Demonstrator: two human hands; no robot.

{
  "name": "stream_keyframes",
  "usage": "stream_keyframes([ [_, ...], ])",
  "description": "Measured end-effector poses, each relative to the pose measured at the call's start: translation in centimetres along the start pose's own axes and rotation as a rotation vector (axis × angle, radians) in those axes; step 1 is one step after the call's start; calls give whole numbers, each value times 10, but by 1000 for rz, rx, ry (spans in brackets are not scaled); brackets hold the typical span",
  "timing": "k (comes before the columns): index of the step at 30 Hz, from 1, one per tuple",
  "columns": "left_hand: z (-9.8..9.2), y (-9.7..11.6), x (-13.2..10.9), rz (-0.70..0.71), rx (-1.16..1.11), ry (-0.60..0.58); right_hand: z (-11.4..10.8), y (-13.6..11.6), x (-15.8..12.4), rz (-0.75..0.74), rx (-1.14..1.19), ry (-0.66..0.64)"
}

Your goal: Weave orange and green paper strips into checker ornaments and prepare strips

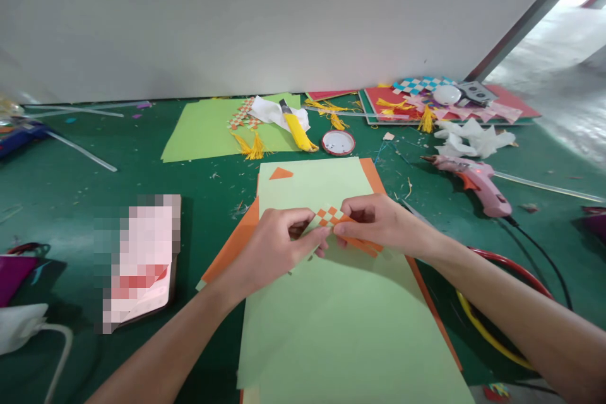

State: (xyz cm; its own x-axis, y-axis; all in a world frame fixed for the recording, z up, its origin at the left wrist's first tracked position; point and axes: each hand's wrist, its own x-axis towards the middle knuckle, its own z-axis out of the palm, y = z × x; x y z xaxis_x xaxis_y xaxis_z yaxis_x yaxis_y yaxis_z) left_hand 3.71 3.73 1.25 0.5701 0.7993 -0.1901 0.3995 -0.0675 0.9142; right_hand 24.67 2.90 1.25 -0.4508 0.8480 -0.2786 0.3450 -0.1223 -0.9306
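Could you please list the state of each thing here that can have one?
Woven paper piece: partly woven, pinched by both hands.
Left hand: closed on the weave.
Right hand: closed on the weave.
Light green sheet: flat on an orange sheet.
Glue gun: lying down, cord attached.
Utility knife: lying on white paper.

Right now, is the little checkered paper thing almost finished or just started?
Partly done. A small patch of the orange-and-green woven piece already shows a checkerboard. The left hand and right hand pinch it from both sides above the light green sheet. Loose orange strip ends stick out unwoven under the right hand. Finished weaves with yellow tassels lie farther back; this one has no tassel.
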Motion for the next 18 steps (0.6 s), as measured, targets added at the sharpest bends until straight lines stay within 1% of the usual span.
stream_keyframes([
  [6, 0, 0, 0, 0, -36, -10, 0, -3, 1, -47, -9, 90],
  [9, 1, 2, 0, 26, -36, 21, 0, -3, 0, -44, -5, 89],
  [13, 1, 2, 0, 60, 33, 85, 1, -3, 0, -45, -3, 84],
  [18, 1, 2, 0, 51, 55, 71, 2, -3, 0, -53, 27, 130],
])
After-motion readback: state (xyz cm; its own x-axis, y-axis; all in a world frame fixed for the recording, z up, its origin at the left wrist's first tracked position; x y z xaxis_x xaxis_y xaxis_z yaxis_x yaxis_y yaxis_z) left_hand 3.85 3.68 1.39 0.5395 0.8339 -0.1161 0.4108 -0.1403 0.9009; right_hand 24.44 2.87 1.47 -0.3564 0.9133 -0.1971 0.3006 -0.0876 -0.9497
